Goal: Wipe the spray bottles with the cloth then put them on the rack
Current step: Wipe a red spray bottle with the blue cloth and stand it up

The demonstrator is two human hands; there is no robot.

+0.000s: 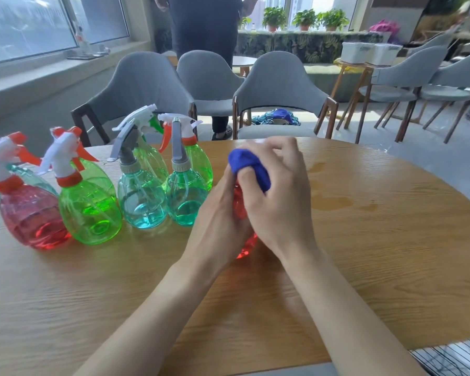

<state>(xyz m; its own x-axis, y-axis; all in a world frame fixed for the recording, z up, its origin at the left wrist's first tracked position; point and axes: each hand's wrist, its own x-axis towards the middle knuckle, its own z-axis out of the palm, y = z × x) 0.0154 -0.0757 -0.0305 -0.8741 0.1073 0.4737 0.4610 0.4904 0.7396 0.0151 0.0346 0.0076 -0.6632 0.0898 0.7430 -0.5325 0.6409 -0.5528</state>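
**A:** Where is the bottle at this moment?

**B:** The red bottle (240, 206) is near the middle of the bench (377, 267), between both hands. The left hand (223, 213) grips its body from the left side. The right hand (278, 198) has its fingers (282, 151) curled around the blue cloth (248, 164) and presses it, bunched, over the top part. Only a strip of red plastic shows between the hands and below them.

**A:** Does it stand on the bench?

**B:** I cannot tell. The bottom is touching the wood or just above it.

**A:** What could go wrong from here?

**B:** I think of three things. First, the plastic is smooth, and there are wet patches (334, 203) on the bench to the right. If the bottle is wet too, it may turn or slip out of the left hand while the cloth rubs it.

**A:** And the second?

**B:** The row of bottles (141, 199) stands on the left, and its nearest one, a blue-green bottle, is just beside the left hand. The bottles are close together – one wide wiping move could knock that one, and it may push over the others.

**A:** The third?

**B:** The cloth hides the head of the red bottle. If the fingers squeeze the trigger under it, liquid may spray out. Also, the rack is not in view – the person must find it before carrying the bottle, and a one-hand grip on a smooth bottle is not very safe.
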